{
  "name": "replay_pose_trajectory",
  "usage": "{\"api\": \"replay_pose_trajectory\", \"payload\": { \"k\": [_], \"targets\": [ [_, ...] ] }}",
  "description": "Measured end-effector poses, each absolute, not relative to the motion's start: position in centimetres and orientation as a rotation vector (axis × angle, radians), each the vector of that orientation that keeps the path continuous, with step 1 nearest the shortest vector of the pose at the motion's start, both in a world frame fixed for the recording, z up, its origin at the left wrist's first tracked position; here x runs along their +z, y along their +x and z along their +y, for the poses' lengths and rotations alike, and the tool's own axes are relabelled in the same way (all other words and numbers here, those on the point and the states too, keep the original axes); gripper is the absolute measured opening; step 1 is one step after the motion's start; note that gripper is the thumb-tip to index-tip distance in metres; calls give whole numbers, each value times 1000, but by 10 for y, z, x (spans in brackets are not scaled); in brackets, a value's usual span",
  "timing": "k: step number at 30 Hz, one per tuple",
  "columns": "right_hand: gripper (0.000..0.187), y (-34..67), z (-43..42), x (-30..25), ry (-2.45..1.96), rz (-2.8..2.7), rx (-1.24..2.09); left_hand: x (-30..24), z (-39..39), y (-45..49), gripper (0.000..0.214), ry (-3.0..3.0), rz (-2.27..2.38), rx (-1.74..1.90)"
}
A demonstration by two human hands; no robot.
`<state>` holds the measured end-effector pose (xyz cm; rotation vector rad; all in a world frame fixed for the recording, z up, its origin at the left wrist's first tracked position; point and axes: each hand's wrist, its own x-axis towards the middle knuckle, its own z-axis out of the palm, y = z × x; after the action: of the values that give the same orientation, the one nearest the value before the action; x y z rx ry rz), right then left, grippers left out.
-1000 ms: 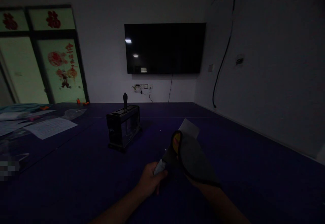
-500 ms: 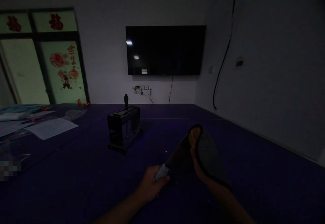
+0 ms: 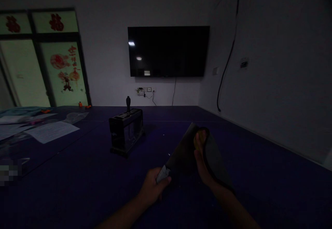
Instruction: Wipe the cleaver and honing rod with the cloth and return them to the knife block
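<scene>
My left hand (image 3: 153, 186) is closed around the pale handle of a broad-bladed kitchen knife (image 3: 181, 152), whose dark blade slants up and to the right. In my right hand (image 3: 203, 166) is a grey cloth (image 3: 215, 161) with dark edging; a yellow part shows under the fingers. The cloth is close beside the right face of the blade, and I cannot tell whether they touch. A black knife block (image 3: 126, 132) with see-through sides stands ahead on the left, one black handle (image 3: 128, 103) sticking up from it.
A dark purple-blue table (image 3: 103, 194) spreads beneath everything. Printed sheets (image 3: 53, 131), clear plastic (image 3: 75, 117) and small orange items (image 3: 80, 104) lie at the left. A wall-mounted television (image 3: 168, 51) hangs beyond, and a black cable (image 3: 228, 64) runs down the right wall. The room is dim.
The cloth and right hand have shifted slightly right, so the blade's far end now shows past them. My left hand and the knife have moved a little left and up.
</scene>
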<state>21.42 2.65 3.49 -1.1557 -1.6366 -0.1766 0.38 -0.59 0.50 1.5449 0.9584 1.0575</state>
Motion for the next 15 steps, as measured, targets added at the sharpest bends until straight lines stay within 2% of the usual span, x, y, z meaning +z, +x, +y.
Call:
{"api": "replay_pose_trajectory", "payload": {
  "k": [6,15],
  "targets": [
    [56,209,18,34,-1257,-1713,-118,1,1,3,49,1460,934,1088],
    [61,206,17,26,-1286,-1800,-265,7,-3,2,59,1377,833,1171]
  ]
}}
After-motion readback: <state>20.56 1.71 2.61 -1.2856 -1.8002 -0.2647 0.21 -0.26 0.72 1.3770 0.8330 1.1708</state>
